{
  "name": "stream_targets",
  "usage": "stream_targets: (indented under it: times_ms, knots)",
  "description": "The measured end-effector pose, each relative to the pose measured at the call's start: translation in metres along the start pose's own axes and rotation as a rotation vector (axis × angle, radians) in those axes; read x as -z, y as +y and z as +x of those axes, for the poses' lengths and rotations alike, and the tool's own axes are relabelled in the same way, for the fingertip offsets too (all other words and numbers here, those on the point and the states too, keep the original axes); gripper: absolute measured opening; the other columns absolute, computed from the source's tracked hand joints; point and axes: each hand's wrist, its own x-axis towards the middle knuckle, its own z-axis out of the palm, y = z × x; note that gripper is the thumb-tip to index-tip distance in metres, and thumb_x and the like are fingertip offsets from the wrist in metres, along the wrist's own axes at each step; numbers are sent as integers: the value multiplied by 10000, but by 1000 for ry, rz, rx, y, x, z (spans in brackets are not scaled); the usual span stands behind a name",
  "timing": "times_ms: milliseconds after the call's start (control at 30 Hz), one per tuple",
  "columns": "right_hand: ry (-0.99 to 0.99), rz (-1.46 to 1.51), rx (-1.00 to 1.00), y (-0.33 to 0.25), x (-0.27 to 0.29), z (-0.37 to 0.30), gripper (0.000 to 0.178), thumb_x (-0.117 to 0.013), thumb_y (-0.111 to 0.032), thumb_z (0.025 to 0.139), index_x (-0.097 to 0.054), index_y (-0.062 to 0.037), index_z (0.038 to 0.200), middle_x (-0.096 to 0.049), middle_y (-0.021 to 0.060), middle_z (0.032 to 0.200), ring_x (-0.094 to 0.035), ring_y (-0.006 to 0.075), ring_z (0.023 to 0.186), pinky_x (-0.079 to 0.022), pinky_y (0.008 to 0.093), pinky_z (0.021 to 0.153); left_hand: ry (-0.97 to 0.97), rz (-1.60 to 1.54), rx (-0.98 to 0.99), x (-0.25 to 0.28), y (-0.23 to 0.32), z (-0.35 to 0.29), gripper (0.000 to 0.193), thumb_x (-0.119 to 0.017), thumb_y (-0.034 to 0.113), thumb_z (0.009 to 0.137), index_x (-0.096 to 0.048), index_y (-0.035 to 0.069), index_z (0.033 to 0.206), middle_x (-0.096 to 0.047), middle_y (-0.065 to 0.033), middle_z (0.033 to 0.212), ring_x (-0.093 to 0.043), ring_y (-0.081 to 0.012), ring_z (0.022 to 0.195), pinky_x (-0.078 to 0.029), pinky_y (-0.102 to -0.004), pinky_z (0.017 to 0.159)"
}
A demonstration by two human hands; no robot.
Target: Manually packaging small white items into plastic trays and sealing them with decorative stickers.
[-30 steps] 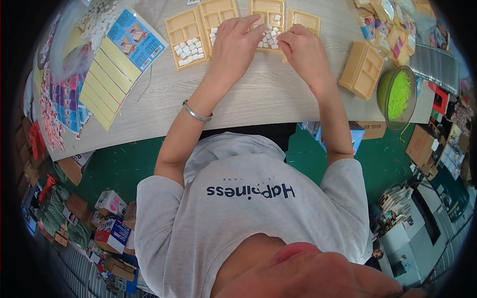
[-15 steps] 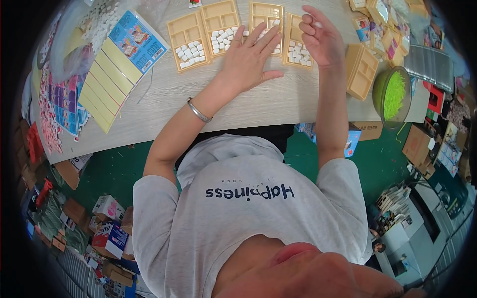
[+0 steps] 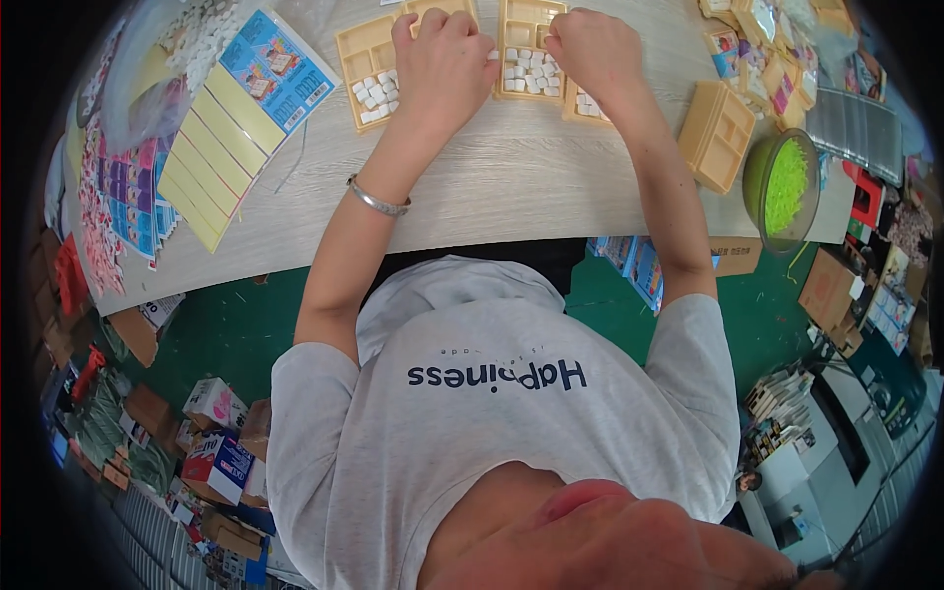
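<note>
Several tan compartment trays lie in a row at the table's far side, with small white blocks in their near compartments. My left hand is curled over the second tray, hiding most of it. A small white block shows at its thumb tip, by the left edge of the third tray. My right hand is closed over the fourth tray, fingertips bent down near the third tray's right edge. What its fingers hold, if anything, is hidden. The leftmost tray is untouched.
Printed card sheets and a clear bag of white blocks lie at the left. At the right are a stack of tan trays, a bowl of bright green shreds and a heap of packed trays.
My left hand has drawn back leftward from the third tray and its spread fingers have curled. My right hand has come down and left, from raised to over the fourth tray.
</note>
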Motion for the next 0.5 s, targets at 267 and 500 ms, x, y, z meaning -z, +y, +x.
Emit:
stream_targets:
  times_ms: [267,500]
  knots:
    - [-338,1852,-345,77,-7,-32,206,-674,-263,911,-778,-85,921,-620,-44,787,-586,87,682,-464,270,561,-53,110,116,-3,13,15,115,-711,179,721,-771,82,737,-666,-107,903,-571,-281,1036,-324,-513,1043]
    - [1,400,-65,0,6,-52,216,-772,-278,852,-774,-79,935,-619,-37,719,-592,98,686,-489,255,618,82,-167,137,32,17,12,155,-707,204,774,-772,97,864,-675,-96,909,-596,-263,1010,-377,-465,965]
